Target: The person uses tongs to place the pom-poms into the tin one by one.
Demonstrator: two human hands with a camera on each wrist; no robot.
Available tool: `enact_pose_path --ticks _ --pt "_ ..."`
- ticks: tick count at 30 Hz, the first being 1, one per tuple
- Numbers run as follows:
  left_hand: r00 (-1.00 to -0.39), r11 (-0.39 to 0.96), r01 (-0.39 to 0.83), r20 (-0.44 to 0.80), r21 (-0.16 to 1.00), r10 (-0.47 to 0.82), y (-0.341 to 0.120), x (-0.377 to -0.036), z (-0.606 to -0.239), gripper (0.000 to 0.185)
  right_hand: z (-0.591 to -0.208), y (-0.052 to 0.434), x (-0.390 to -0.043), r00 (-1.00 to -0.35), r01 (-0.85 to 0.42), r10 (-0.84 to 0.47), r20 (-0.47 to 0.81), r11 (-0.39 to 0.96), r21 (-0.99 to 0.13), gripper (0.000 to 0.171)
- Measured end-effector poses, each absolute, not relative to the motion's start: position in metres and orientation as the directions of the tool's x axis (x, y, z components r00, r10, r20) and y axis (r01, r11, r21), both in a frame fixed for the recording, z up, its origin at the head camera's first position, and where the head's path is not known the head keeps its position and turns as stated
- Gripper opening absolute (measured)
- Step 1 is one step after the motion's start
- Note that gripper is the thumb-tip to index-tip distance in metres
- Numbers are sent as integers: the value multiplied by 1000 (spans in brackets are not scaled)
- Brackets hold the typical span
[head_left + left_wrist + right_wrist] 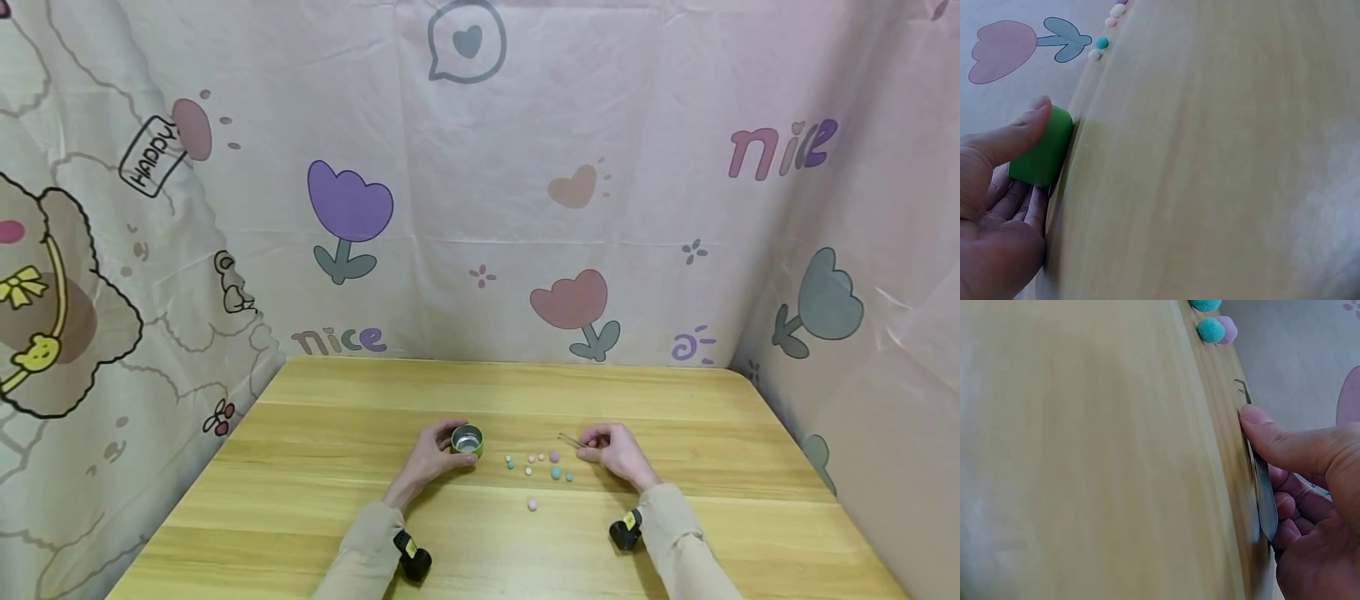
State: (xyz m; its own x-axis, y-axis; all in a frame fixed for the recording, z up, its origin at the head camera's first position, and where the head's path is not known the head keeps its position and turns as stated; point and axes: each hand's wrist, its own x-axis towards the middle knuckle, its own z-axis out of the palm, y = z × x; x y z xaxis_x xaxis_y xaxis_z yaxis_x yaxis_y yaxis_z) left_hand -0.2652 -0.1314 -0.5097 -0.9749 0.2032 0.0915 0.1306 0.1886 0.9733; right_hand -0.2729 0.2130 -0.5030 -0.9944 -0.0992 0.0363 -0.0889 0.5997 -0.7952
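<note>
Two hands rest low on the wooden table [337,517]. On the left, the left hand [433,457] curls its fingers and thumb round one small green cup [467,439] that stands upright on the wood. On the right, the right hand [618,452] pinches one pair of metal tweezers [572,440], tips pointing left and lying close to the surface. Between the hands lie about nine small pompoms [555,472], pink, teal, cream and purple; one pink pompom [532,503] sits nearer. Pale printed cloth [480,208] with tulips walls the far and side edges.
</note>
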Motion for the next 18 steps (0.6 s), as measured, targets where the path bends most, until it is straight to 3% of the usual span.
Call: enact_pose_path --ticks 18 --pt "-978 208 123 82 970 192 -131 -263 -509 67 -502 211 -271 -994 -107 -96 59 628 -771 11"
